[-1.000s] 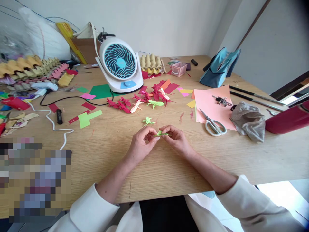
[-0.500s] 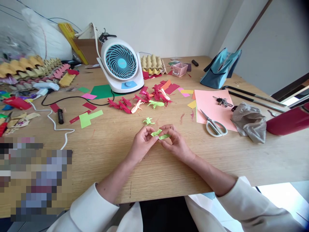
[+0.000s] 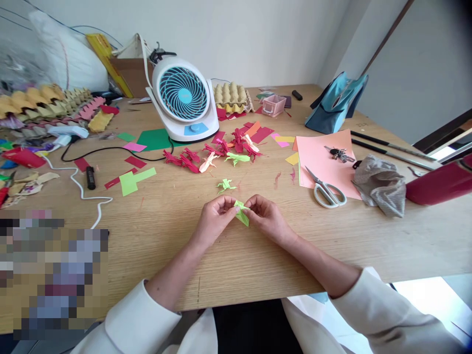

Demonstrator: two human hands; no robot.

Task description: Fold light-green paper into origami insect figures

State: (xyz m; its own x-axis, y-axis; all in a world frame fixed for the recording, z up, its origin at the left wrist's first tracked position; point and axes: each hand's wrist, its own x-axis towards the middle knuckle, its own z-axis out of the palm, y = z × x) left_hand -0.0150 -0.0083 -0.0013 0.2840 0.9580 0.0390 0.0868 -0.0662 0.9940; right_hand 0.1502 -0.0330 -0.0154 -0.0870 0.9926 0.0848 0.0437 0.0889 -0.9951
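A small folded piece of light green paper (image 3: 242, 216) is held between my two hands, its pointed end toward me. My left hand (image 3: 216, 217) pinches its left upper edge between thumb and fingers. On the other side, my right hand (image 3: 268, 216) pinches the right edge. Just beyond my hands a small green folded paper figure (image 3: 225, 185) lies on the wooden table (image 3: 165, 265). Farther back is a row of red folded figures (image 3: 190, 158), with pale ones and another green figure (image 3: 237, 158) beside them.
A white fan (image 3: 184, 98) stands behind the figures. To the right are scissors (image 3: 328, 192), keys (image 3: 339, 154) on pink paper (image 3: 313, 152), a grey cloth (image 3: 379, 184) and a red bottle (image 3: 438, 183). Green paper pieces (image 3: 129, 183) and a black marker (image 3: 90, 177) lie left.
The green paper in my hands has turned from lying sideways to pointing toward me. My right hand's fingers have drawn back from over it to its right edge.
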